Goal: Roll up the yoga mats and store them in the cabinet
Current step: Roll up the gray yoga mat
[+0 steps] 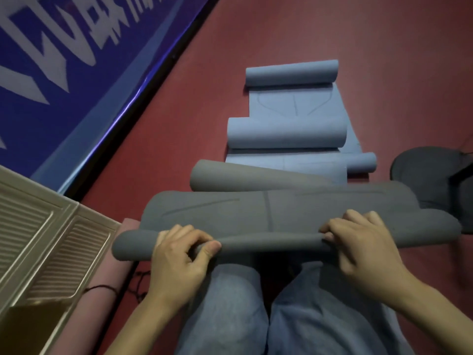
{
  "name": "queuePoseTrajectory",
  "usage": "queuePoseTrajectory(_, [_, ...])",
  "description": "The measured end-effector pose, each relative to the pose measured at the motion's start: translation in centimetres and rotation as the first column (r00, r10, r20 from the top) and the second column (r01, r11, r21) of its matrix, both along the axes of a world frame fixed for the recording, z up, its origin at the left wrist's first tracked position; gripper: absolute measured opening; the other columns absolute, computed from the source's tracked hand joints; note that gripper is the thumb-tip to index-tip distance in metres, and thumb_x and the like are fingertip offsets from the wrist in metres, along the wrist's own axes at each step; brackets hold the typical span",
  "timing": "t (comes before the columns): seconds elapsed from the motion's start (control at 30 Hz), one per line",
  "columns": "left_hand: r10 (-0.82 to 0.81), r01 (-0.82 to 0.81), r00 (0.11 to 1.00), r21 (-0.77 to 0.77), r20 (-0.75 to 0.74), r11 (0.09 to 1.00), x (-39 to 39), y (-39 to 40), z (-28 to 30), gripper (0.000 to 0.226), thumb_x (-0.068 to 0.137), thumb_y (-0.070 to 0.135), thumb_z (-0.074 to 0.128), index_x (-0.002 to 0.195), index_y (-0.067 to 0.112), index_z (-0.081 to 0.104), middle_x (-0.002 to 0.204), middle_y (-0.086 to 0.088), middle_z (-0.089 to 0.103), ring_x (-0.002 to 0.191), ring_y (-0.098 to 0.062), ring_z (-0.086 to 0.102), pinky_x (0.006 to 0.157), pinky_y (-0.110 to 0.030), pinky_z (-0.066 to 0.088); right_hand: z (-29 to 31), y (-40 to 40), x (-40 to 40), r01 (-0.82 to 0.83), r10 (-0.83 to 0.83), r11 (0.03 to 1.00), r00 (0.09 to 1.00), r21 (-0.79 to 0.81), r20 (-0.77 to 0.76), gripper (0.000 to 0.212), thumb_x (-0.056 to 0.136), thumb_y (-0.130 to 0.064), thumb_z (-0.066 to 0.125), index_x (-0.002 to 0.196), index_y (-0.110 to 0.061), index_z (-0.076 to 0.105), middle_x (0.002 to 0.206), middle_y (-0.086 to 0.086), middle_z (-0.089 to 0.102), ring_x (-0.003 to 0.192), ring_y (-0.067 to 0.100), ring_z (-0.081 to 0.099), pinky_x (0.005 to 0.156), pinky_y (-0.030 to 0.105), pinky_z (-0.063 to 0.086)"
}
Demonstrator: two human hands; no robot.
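Head view: a grey yoga mat [281, 213] is being gripped at its near rolled edge by both hands, w/ the roll lying across the person's knees [294, 303], which are clad in blue-grey trousers. The left hand [179, 254] is being curled round the roll near its left end, thumb pressed along the front and fingers wrapped over the top. The right hand [363, 244] is being closed on the roll further right, fingers bent over the top and fingertips tucked into the fold. The rest of the grey mat is lying flat on the red floor [332, 34] ahead, its far end curled into a second loose roll. Beyond it, blue mats [289, 129] are lying partly rolled, one behind another, w/ a smaller blue roll just beside them at right. A dark grey cushion-like item [430, 172] is resting on the floor at far right; what it is cannot be told. A beige louvred cabinet door [46, 239] is being shown at lower left, w/ a pink rolled mat [102, 290] lying beside it, touching the grey roll's left end. A blue banner w/ white lettering [64, 47] is filling the upper left.
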State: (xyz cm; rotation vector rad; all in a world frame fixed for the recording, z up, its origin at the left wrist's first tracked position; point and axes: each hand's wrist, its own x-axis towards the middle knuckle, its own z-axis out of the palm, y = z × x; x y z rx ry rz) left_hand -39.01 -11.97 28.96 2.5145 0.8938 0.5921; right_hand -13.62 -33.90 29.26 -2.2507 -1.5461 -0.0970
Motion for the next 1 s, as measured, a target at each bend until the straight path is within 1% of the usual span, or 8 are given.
queuePoseTrajectory(0.17, [-0.017,0.009,0.999,-0.256,-0.027,0.967,-0.9,0.0,-1.0,0.025,0.075,0.057,0.064,0.065,0.033,0.067,0.068,0.018,0.063,0.066,-0.002,0.058,0.067,-0.037,0.046,-1.6,-1.2,-0.4,-0.04,0.032,0.998,0.987,-0.049,-0.157,0.026,0.097,-0.037,0.04,0.082,-0.027,0.059,0.071,-0.016,0.052,0.069,0.016,0.051,0.063,0.035,0.035])
queuePoseTrajectory(0.27, [0.024,-0.046,0.998,-0.433,-0.056,0.9,0.0,1.1,-1.7,0.027,0.068,0.053,0.074,0.082,0.032,0.063,0.061,0.011,0.059,0.057,-0.005,0.051,0.063,-0.033,0.045,-1.9,-1.6,0.3,-0.015,0.022,1.0,0.951,0.025,-0.31,0.017,0.095,-0.046,0.05,0.095,-0.031,0.059,0.08,-0.027,0.049,0.075,0.008,0.05,0.065,0.029,0.042])
queuePoseTrajectory(0.33, [-0.02,-0.014,0.997,-0.457,-0.069,0.889,0.5,1.6,-1.8,0.033,0.067,0.053,0.075,0.085,0.03,0.06,0.061,0.01,0.056,0.056,-0.005,0.047,0.061,-0.033,0.043,-2.0,-2.2,0.7,-0.01,0.027,0.999,0.939,0.052,-0.344,0.027,0.095,-0.053,0.052,0.091,-0.028,0.06,0.081,-0.024,0.05,0.076,0.008,0.049,0.066,0.031,0.045])
queuePoseTrajectory(0.47, [-0.085,0.031,0.993,-0.501,-0.085,0.865,0.7,2.0,-2.1,0.04,0.064,0.064,0.069,0.075,0.027,0.063,0.059,0.01,0.056,0.056,-0.004,0.046,0.06,-0.033,0.041,-1.6,-3.8,1.0,-0.077,0.083,0.996,0.955,0.033,-0.283,0.028,0.098,-0.046,0.054,0.094,-0.022,0.067,0.093,-0.013,0.06,0.085,0.016,0.052,0.073,0.043,0.045])
queuePoseTrajectory(0.57, [-0.086,0.035,0.994,-0.527,-0.072,0.849,0.8,2.2,-2.5,0.04,0.064,0.065,0.07,0.074,0.026,0.065,0.058,0.009,0.056,0.056,-0.003,0.046,0.058,-0.03,0.039,-1.2,-4.2,0.7,-0.033,0.034,0.999,0.999,0.015,-0.03,0.025,0.096,-0.037,0.055,0.102,-0.021,0.074,0.103,-0.012,0.065,0.1,0.025,0.052,0.084,0.043,0.038])
queuePoseTrajectory(0.63, [-0.092,0.044,0.994,-0.54,-0.061,0.841,0.9,2.4,-2.6,0.04,0.064,0.065,0.069,0.074,0.027,0.065,0.058,0.01,0.055,0.056,-0.003,0.045,0.058,-0.027,0.037,-1.3,-3.8,0.4,0.014,-0.015,1.0,0.998,0.02,0.055,0.026,0.095,-0.033,0.054,0.099,-0.02,0.075,0.096,-0.009,0.066,0.098,0.027,0.056,0.085,0.037,0.032])
queuePoseTrajectory(0.77, [-0.059,0.029,0.998,-0.581,-0.032,0.813,1.0,2.6,-3.0,0.04,0.065,0.065,0.068,0.07,0.025,0.065,0.056,0.012,0.048,0.056,-0.003,0.041,0.056,-0.024,0.033,-1.0,-2.6,0.9,0.012,-0.011,1.0,1.0,0.024,-0.008,0.029,0.1,-0.031,0.045,0.089,-0.017,0.068,0.079,-0.005,0.054,0.072,0.025,0.056,0.074,0.035,0.035])
queuePoseTrajectory(1.0, [-0.023,0.005,1.0,-0.641,-0.019,0.768,0.9,2.1,-3.2,0.044,0.072,0.063,0.065,0.063,0.02,0.056,0.054,0.009,0.041,0.055,-0.007,0.037,0.057,-0.03,0.029,-0.5,-2.1,1.2,0.016,-0.015,1.0,0.999,0.01,-0.042,0.029,0.101,-0.033,0.042,0.086,-0.019,0.062,0.078,-0.006,0.055,0.069,0.023,0.054,0.068,0.033,0.029])
